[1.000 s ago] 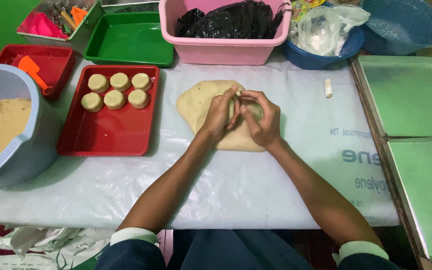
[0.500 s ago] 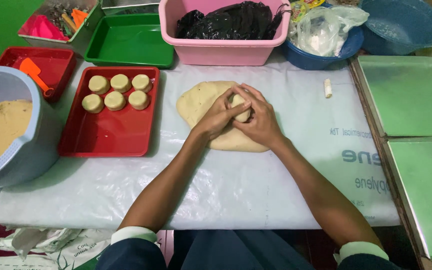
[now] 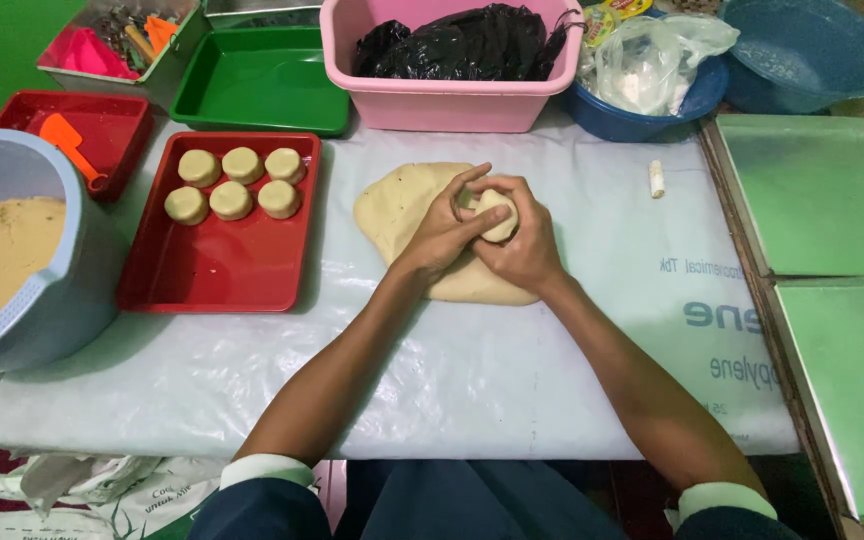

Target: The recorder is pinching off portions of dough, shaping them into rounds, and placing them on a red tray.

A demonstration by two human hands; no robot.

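My left hand (image 3: 444, 228) and my right hand (image 3: 522, 240) are cupped together around a small pale dough piece (image 3: 497, 212), fingers wrapped over it. Both hands rest above a flat sheet of pale dough (image 3: 399, 206) spread on the white plastic-covered table (image 3: 512, 380). To the left, a red tray (image 3: 217, 260) holds several round, thick dough discs (image 3: 232, 182) in two rows at its far end.
A grey-blue bowl of dough (image 3: 12, 250) stands at far left. Behind are a small red tray with an orange scraper (image 3: 72, 145), a green tray (image 3: 257, 80), a pink tub with black plastic (image 3: 452, 60) and blue bowls (image 3: 642, 100). Green-tinted metal baking sheets (image 3: 822, 190) lie right. A small white cylinder (image 3: 656, 178) lies near them.
My hands have kept turning and pressing the dough piece over the sheet; the fingers have shifted around it. The trays and bowls have not moved.
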